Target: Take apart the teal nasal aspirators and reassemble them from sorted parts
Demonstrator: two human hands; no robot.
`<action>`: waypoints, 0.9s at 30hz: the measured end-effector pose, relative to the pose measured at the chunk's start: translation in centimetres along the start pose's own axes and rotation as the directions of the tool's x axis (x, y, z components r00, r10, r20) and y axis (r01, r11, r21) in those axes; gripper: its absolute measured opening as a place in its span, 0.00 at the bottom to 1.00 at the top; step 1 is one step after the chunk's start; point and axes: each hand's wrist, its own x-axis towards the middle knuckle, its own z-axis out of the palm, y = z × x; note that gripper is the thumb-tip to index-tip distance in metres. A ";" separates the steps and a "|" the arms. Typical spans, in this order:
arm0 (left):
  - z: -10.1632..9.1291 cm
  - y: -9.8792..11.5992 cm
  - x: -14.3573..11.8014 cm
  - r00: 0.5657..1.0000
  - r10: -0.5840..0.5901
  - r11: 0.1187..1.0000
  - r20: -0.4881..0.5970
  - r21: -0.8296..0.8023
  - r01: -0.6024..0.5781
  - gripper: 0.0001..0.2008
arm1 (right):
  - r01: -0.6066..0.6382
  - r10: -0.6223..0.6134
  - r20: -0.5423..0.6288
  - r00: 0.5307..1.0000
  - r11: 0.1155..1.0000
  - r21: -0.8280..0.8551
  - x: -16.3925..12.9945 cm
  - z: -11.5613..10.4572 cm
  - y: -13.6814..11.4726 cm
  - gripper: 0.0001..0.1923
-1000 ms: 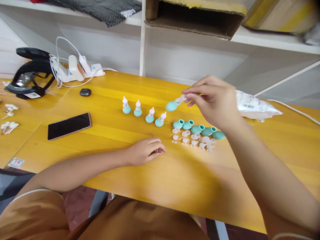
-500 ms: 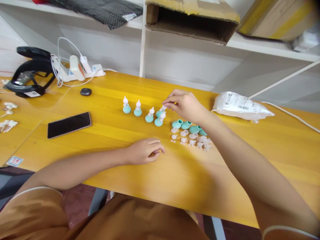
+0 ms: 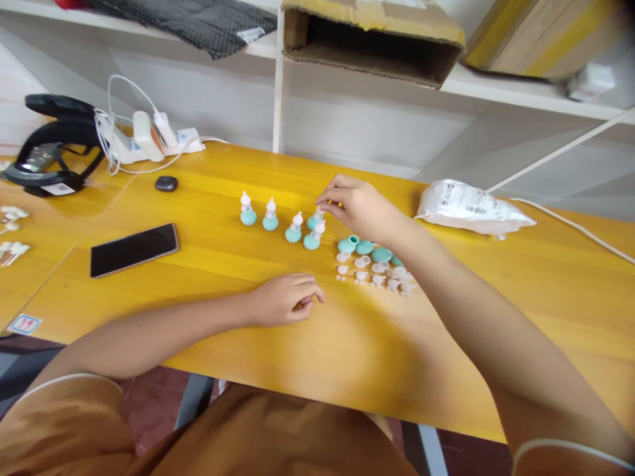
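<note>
The cardboard box (image 3: 372, 39) on the shelf far beyond the grip lies with its open side toward the camera, and its inside is too dark to show any contents; the white plastic bag (image 3: 471, 208), off to the right of the gripping fingers, is sealed flat and what it holds cannot be told. The right hand (image 3: 360, 206) has its fingertips pinched together on the white tip of a small teal bulb (image 3: 313, 221), which stands on the yellow table (image 3: 496, 311) directly under the fingers. This piece is a rounded teal base topped by a white stepped nozzle, upright, and it sits just behind another of the same kind (image 3: 313, 238). Three more assembled bulbs (image 3: 269, 216) stand in a row running left from the grip. Just right of and nearer than the grip lie open teal bulbs (image 3: 348, 244) without tops, and in front of those a scatter of small white caps (image 3: 377, 274). The left hand (image 3: 286, 299) rests on the table well nearer than the grip, fingers curled loosely inward, holding nothing that can be seen.
</note>
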 end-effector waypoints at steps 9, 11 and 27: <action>-0.1 0.1 -0.2 0.998 -0.040 0.999 0.038 0.020 0.040 0.12 | -0.038 0.036 -0.063 0.997 0.999 -0.032 -1.2 -1.8 -1.3 0.12; 0.0 0.1 -0.2 0.999 -0.038 0.999 0.039 0.024 0.037 0.13 | -0.074 0.066 -0.163 0.984 0.996 -0.045 -2.7 -2.8 -2.4 0.12; 0.1 0.0 -0.1 0.999 -0.032 0.999 0.031 0.022 0.032 0.12 | -0.089 0.001 -0.283 0.959 0.951 -0.296 -18.3 3.3 -4.8 0.17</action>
